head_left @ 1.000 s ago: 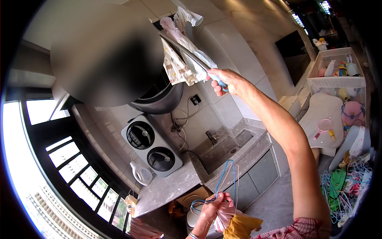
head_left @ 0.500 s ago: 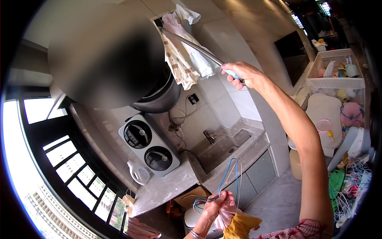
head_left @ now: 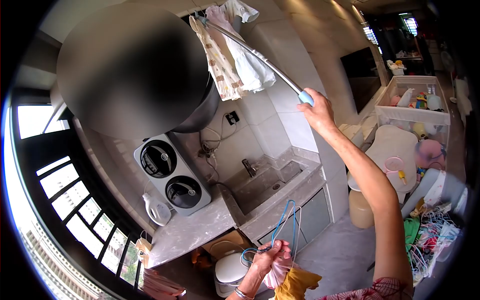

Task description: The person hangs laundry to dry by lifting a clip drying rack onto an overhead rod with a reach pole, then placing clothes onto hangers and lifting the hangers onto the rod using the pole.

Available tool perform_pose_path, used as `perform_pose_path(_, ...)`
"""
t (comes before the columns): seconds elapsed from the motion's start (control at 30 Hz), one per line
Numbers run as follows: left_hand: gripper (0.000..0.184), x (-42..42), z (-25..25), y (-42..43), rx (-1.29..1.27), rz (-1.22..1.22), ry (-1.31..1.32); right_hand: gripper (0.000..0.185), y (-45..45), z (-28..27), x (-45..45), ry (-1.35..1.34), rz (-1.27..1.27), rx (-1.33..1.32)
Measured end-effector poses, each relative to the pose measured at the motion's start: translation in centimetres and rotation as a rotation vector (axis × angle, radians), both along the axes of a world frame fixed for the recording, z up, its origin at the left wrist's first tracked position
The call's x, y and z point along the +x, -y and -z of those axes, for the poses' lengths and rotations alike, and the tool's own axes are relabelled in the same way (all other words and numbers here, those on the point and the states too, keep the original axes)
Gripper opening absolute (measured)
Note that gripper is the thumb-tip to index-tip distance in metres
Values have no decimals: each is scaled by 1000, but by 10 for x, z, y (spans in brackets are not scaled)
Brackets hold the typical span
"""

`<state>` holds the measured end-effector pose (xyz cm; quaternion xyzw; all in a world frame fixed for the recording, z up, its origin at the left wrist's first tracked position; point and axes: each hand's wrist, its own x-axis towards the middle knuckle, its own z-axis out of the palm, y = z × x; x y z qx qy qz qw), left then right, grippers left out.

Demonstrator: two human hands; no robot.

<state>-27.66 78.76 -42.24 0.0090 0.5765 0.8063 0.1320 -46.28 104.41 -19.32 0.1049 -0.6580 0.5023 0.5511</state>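
My right hand [head_left: 319, 114] is closed around the light blue grip of a metal clothes pole [head_left: 265, 60], raised toward the upper left. The pole's far end is up by the hanging clothes: a patterned cream garment [head_left: 220, 67] and a pink-and-white dress [head_left: 247, 65]. I cannot tell whether it touches a hanger there. Low in front of me, my left hand [head_left: 270, 256] grips several thin clothes hangers [head_left: 276, 231], blue and pale. A pink garment [head_left: 278, 274] and a mustard-yellow garment [head_left: 299, 283] dangle below that hand.
A stone sink [head_left: 260, 192] with a tap is set in the counter beside a grey two-door machine [head_left: 172, 172] and a white jug [head_left: 156, 210]. Barred windows line the left. On the right are a toy-filled playpen [head_left: 412, 116] and a heap of hangers [head_left: 430, 240].
My right hand has shifted slightly right and down on the pole, its blue grip showing more above the hand. The view has turned a little; my left hand still holds the hangers.
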Motion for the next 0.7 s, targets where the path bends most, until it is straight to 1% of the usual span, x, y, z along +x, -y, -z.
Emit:
perform_pose_path(0.13,26,-4,5,5,-16,-1,-2,40,6,8,-2,111,89,10)
perform_pose_path(0.2,25,-7,9,8,-30,4,-5,39,12,6,-5,134,-44,6)
perform_pose_path(0.23,24,-8,11,9,-28,15,-13,39,13,5,-5,134,-41,4)
perform_pose_path(0.3,23,-10,13,10,-43,15,-30,40,16,-2,-1,229,-210,48)
perform_pose_path(0.33,23,-10,13,10,-43,11,-17,38,21,0,-7,160,-58,29)
perform_pose_path(0.47,26,-12,17,11,-45,54,-37,35,23,-11,5,172,33,-6)
perform_pose_path(0.53,25,-9,16,12,-22,43,-34,29,21,-12,6,222,-85,-48)
perform_pose_path(0.57,25,-8,17,11,2,34,-29,29,21,-11,6,224,-80,-46)
perform_pose_path(0.63,24,-10,18,14,-6,42,-17,24,24,-9,6,247,-343,-98)
perform_pose_path(0.7,23,-11,19,15,-21,47,-7,21,30,-9,5,203,-359,-112)
